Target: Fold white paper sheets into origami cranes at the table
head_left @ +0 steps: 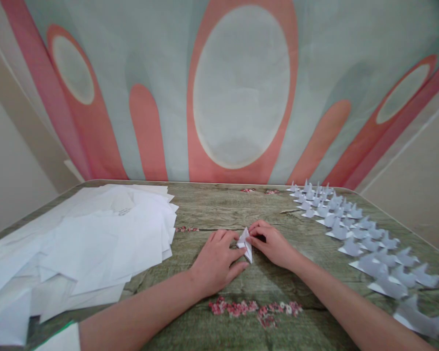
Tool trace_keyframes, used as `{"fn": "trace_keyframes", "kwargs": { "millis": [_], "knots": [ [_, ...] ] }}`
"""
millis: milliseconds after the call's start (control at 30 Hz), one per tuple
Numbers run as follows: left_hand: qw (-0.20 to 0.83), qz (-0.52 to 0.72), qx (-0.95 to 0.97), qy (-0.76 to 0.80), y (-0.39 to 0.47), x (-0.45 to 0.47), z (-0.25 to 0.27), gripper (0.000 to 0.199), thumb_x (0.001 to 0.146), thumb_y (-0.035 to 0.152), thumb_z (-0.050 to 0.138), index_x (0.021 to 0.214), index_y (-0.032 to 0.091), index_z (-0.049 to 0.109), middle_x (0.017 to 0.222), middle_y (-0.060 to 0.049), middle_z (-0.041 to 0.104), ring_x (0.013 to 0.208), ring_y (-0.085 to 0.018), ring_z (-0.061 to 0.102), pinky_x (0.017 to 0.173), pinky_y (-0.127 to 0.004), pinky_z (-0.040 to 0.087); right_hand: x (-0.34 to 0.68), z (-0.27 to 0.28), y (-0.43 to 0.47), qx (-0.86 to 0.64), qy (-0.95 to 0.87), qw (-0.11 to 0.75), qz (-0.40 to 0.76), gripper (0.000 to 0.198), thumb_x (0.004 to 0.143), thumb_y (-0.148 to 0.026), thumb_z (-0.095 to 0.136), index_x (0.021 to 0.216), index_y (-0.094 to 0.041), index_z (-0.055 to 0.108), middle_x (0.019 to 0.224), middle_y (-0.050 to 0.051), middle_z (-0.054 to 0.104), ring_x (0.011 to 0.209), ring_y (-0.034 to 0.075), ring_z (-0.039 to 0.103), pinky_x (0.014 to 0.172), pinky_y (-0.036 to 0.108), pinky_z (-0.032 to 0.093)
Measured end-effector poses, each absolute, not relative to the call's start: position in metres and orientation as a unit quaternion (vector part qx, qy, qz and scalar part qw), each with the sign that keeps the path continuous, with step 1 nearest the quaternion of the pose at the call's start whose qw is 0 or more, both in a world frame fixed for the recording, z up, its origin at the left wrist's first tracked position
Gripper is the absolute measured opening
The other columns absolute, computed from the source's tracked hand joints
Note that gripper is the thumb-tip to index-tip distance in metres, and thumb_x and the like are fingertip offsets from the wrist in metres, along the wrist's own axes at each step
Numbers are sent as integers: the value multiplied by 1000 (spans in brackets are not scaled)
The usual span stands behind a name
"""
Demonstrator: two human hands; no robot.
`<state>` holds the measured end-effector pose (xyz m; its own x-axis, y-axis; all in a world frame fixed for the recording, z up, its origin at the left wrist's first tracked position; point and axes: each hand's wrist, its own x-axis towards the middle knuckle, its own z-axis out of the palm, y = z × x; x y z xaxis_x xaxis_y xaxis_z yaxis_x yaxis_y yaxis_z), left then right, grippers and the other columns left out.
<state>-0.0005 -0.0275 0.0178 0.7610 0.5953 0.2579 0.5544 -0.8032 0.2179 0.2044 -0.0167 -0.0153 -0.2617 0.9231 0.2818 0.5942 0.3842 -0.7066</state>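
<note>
A small folded piece of white paper, narrow and pointed at its top and bottom, is between my two hands at the middle of the table. My left hand holds it from the left, with fingertips along its edge and the thumb stretched out near its lower tip. From the other side, my right hand pinches the upper right edge between thumb and fingers. Several finished folded paper birds stand in rows to the right of my right hand.
A wide, loose pile of white paper sheets covers the left side of the wood-patterned table. Pink flower prints mark its surface. Behind the far edge hangs a patterned cloth in coral and grey-green.
</note>
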Motion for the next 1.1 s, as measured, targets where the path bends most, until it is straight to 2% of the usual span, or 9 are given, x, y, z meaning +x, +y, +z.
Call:
{"fn": "trace_keyframes", "kwargs": {
  "millis": [333, 600, 733, 1100],
  "knots": [
    [31, 136, 946, 293, -32, 0, 22, 37, 82, 41, 53, 115, 23, 54, 123, -5, 49, 113, -27, 37, 99, -45, 28, 203, -16, -15, -536, -736, 342, 234, 10, 78, -21, 58, 70, -17, 63, 91, 5, 54, 86, 17, 53, 80, 32, 42],
    [19, 120, 958, 259, -28, -2, 16, 41, 84, 40, 51, 120, 20, 50, 125, -8, 50, 121, -26, 37, 102, -43, 26, 200, -16, -16, -533, -739, 352, 216, 8, 77, -20, 59, 69, -17, 61, 88, 4, 53, 82, 16, 53, 76, 32, 43],
    [19, 104, 963, 249, -26, -4, 14, 42, 85, 41, 49, 121, 19, 48, 128, -9, 49, 124, -25, 36, 103, -41, 26, 199, -17, -18, -538, -737, 357, 200, 4, 76, -19, 59, 78, -18, 56, 85, 3, 52, 79, 16, 51, 72, 31, 43],
    [36, 90, 969, 227, -23, -6, 17, 47, 84, 40, 50, 125, 18, 43, 130, -10, 48, 122, -23, 40, 103, -38, 28, 197, -21, -23, -506, -773, 349, 159, 18, 85, -16, 48, 95, -21, 61, 93, 6, 54, 91, 20, 51, 83, 37, 42]
  ]
}}
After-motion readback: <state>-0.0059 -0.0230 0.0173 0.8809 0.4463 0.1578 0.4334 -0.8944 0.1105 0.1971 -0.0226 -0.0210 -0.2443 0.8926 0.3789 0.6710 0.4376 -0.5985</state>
